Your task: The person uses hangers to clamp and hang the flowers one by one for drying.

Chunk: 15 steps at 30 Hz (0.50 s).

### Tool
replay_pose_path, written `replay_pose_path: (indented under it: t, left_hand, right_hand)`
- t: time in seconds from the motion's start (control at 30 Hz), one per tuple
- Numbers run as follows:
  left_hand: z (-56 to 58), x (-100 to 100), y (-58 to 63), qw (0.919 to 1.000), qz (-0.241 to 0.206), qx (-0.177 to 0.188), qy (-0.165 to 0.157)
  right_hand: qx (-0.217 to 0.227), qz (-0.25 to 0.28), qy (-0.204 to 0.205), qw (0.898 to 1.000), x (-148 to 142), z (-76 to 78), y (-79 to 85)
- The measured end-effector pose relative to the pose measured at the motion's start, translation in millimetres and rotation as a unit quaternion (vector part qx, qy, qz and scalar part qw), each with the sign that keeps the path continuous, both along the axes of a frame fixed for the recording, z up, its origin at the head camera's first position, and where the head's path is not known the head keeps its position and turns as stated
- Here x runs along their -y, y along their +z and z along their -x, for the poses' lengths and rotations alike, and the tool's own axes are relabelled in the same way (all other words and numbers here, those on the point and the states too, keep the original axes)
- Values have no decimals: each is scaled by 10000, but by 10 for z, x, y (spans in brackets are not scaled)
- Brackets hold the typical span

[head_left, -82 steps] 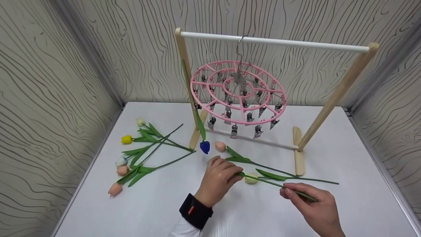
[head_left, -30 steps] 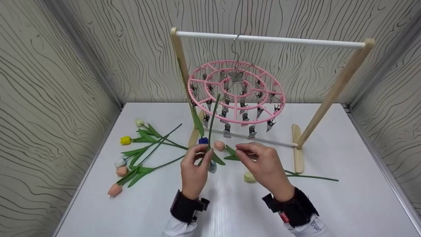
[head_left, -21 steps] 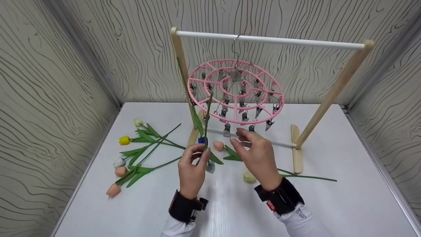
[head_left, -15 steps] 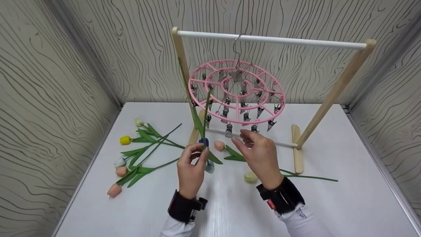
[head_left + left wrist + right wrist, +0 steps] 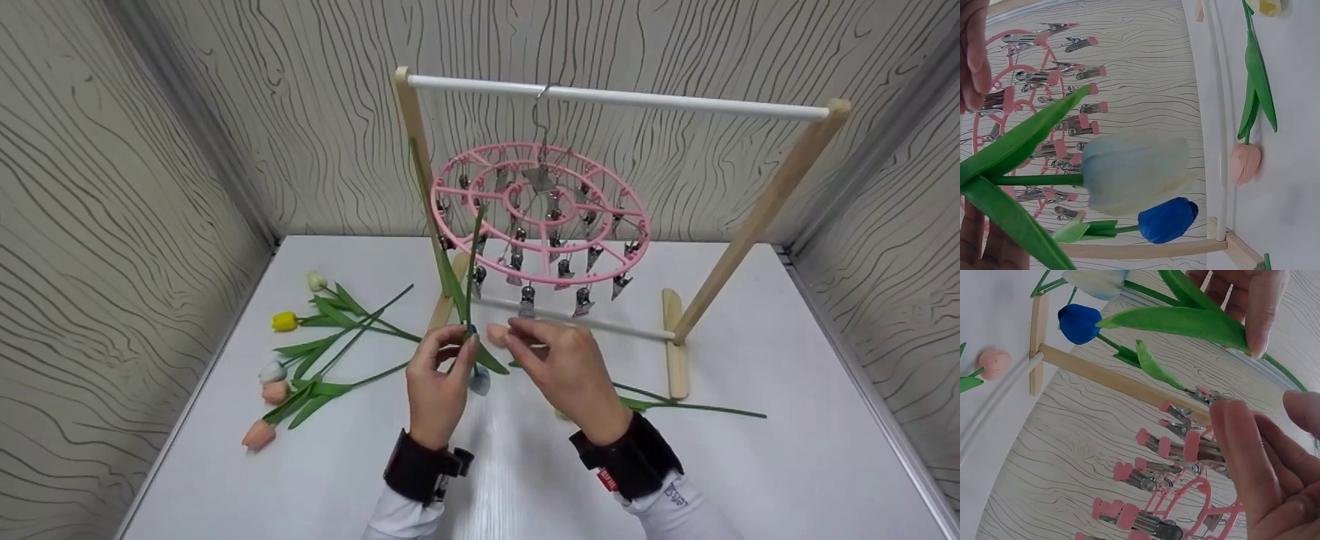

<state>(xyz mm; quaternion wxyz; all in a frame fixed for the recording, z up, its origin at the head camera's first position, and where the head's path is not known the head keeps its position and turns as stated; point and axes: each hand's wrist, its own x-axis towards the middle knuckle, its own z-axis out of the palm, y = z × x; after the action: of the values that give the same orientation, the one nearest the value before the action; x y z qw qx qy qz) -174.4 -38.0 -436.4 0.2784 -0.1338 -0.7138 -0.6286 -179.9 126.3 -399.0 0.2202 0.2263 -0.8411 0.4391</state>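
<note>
My left hand (image 5: 441, 386) pinches a pale blue-and-white tulip (image 5: 1134, 171) near its leaves. The flower head points down and the green stem (image 5: 475, 255) rises in front of the hanger's left side. My right hand (image 5: 574, 367) is just to the right, fingers loosely bent, thumb apart, nothing between them. In the right wrist view its fingers overlap the metal clips (image 5: 1202, 445) with pink tips. These clips dangle from a round pink hanger (image 5: 545, 262). A dark blue tulip (image 5: 1079, 324) hangs head down at the hanger's left edge, mostly hidden behind my left fingers in the head view.
A wooden stand (image 5: 761, 221) with a white top rod (image 5: 615, 98) carries the hanger. On the white table's left lie several tulips, among them a yellow one (image 5: 284, 322) and a peach one (image 5: 259, 434). Another peach tulip (image 5: 496, 335) lies beyond my right hand.
Both hands held the tulip level earlier. My left hand has turned it stem up. The right hand let go, went up towards the clips, then came back down and left.
</note>
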Motion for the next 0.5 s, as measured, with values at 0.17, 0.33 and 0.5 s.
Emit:
replay_pose_path:
  t: [0.17, 0.33, 0.5]
  left_hand:
    - [6, 39, 1, 9999, 47, 2, 107]
    - [11, 58, 6, 9999, 71, 26, 121]
    - [13, 51, 28, 9998, 116, 105, 117]
  right_hand:
    - [304, 107, 8, 9995, 161, 101, 21]
    - [443, 8, -373, 9983, 251, 202, 32]
    - [582, 195, -534, 9967, 296, 316, 37]
